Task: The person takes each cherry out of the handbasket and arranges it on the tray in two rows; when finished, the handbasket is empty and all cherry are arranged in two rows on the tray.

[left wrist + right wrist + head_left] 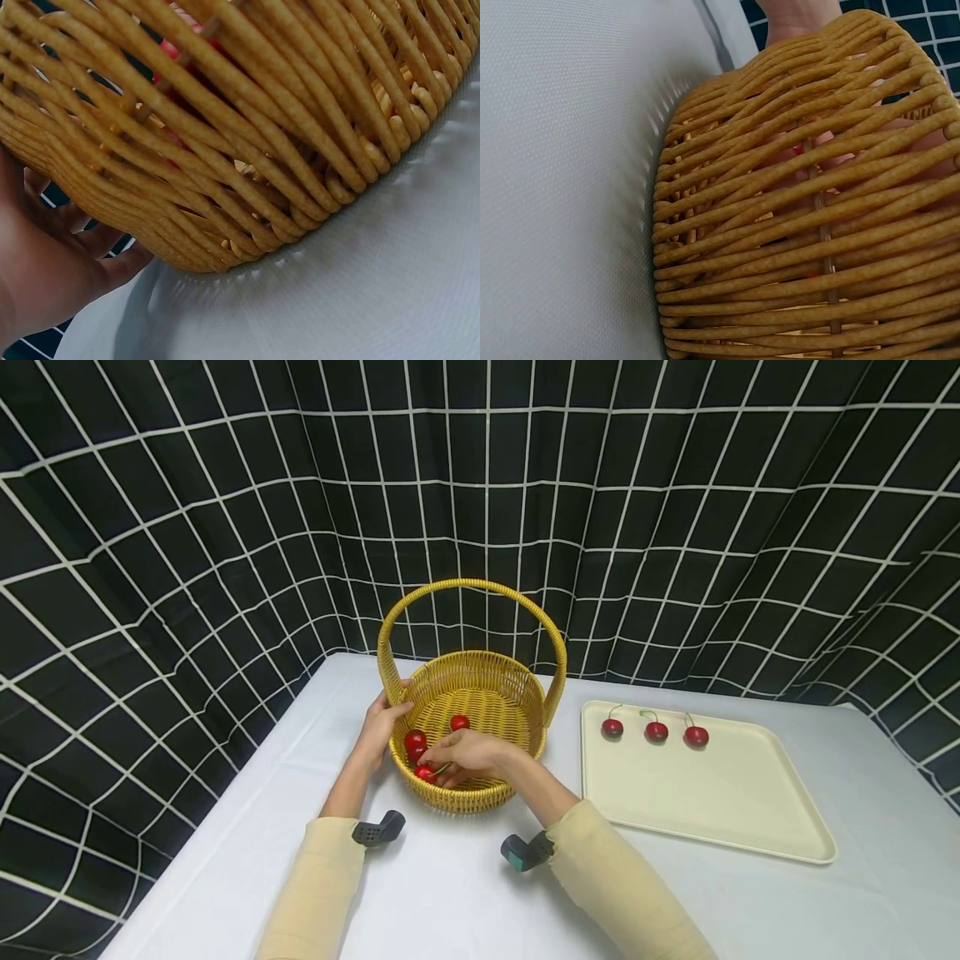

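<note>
A yellow woven basket with a tall hoop handle stands on the white table. My left hand grips its left rim, thumb over the edge; in the left wrist view, the left hand's fingers lie against the outer wall. Inside the basket, my right hand reaches down with bent fingers and pinches a red cherry with a green stem. More cherries lie close to its fingertips, and another cherry sits farther back. Through the weave, the right wrist view shows only parts of the right hand.
To the right lies a cream tray. Three dark red cherries with stems, among them the middle cherry, form a row near its far edge. A black curtain with a white grid hangs behind and beside the white tablecloth.
</note>
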Motion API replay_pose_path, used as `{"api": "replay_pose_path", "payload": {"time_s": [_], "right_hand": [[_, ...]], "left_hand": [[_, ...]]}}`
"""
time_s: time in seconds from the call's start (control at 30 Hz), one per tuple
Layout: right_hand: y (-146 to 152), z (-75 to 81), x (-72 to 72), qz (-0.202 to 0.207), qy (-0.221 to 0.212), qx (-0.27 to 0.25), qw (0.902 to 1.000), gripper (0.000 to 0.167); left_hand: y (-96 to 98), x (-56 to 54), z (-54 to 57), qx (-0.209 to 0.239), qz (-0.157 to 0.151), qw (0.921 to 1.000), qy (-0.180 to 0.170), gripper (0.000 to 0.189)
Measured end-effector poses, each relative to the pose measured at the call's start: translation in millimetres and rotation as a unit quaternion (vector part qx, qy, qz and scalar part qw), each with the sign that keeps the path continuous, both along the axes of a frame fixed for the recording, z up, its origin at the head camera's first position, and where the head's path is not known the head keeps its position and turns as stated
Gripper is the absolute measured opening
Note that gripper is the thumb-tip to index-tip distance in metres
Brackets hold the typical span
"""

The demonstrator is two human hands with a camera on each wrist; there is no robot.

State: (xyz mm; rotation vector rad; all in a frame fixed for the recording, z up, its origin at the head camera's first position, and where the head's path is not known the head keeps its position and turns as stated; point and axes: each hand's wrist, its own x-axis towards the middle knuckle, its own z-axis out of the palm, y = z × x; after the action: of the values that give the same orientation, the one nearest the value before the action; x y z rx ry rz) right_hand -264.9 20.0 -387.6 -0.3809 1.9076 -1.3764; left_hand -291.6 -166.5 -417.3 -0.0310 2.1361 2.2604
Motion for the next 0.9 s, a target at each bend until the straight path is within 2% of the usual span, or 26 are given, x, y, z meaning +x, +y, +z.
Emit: {"api": "replay_pose_path", "payload": {"time_s": [0.27, 0.67, 0.8, 0.9], "right_hand": [[-1.2, -1.5, -0.6, 0.003, 0.018, 0.017, 0.9997, 0.016], [-0.7, -1.3, -0.5, 0.048, 0.043, 0.046, 0.9968, 0.023], [-0.1, -1.7, -0.4, 0.041, 0.043, 0.047, 0.9971, 0.023], [1.6, -1.4, -0.4, 0.019, 0.034, 0.033, 0.9987, 0.024]], "left_hand": [[0.3, 0.0, -3.1, -0.013, 0.01, 0.9998, 0.012, 0.048], [-0.7, -0.3, -3.2, -0.008, 0.01, 0.9999, 0.007, 0.047], [-0.8, -1.4, -4.2, -0.007, 0.011, 0.9999, 0.006, 0.047], [-0.1, -1.7, -4.2, -0.006, 0.01, 0.9999, 0.006, 0.047]]}}
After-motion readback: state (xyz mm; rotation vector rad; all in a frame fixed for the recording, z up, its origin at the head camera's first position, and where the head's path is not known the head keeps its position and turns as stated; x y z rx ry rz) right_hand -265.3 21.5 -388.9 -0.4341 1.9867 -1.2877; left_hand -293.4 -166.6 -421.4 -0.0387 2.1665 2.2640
